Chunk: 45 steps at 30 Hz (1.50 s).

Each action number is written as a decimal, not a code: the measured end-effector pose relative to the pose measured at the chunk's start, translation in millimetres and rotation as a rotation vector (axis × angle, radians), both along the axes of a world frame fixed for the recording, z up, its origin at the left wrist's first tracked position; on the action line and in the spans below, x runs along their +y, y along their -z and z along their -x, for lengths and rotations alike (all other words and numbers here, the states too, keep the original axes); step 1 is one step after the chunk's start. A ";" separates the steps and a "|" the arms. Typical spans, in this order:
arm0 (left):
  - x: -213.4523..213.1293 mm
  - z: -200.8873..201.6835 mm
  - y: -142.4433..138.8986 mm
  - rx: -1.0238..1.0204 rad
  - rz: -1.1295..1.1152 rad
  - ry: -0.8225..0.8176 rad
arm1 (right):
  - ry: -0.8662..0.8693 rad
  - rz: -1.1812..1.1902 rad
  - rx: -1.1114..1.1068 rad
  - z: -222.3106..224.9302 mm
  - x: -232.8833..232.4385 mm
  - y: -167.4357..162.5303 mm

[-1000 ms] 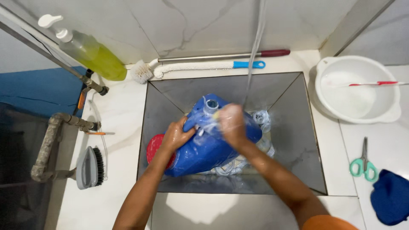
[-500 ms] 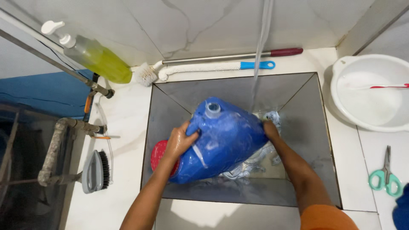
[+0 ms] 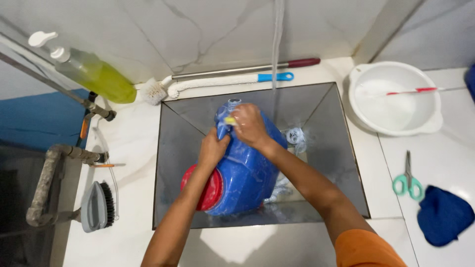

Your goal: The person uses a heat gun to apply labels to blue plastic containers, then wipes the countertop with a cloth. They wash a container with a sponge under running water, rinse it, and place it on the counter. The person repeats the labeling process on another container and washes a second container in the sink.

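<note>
Down at the sink's [image 3: 326,148] centre: blue jug [image 3: 245,173], tilted under the water; your left hand [image 3: 213,150] braces it, grip closed; right hand [image 3: 250,126] pinches a yellow scrap [image 3: 229,120].

Blue jug [image 3: 247,173], red cap [image 3: 210,190], grey sink [image 3: 173,163].
White marbled table [image 3: 128,143]; yellow-green soap bottle [image 3: 96,76]; white bowl [image 3: 396,99]; teal-handled scissors [image 3: 407,180]; dark blue cloth [image 3: 443,215]; grey brush [image 3: 96,205].

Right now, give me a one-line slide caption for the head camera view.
Both hands, left hand and right hand, scrub a blue plastic jug with a small yellow scrubber in a steel sink under a thin water stream.
</note>
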<state>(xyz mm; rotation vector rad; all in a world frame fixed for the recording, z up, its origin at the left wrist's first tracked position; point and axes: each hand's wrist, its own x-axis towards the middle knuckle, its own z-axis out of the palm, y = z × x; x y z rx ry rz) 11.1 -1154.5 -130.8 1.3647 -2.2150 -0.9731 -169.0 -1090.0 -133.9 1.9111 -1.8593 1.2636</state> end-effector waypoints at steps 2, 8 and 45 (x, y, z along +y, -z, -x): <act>-6.0 3.0 0.1 -0.046 -0.041 -0.009 | 0.051 -0.047 -0.007 16.0 36.7 17.4; -16.3 16.9 5.0 0.057 0.120 0.016 | 0.420 -0.194 0.177 144.5 154.9 19.2; 34.1 108.6 -78.3 -0.483 0.866 0.077 | -0.021 -0.611 -1.039 108.1 12.0 -135.6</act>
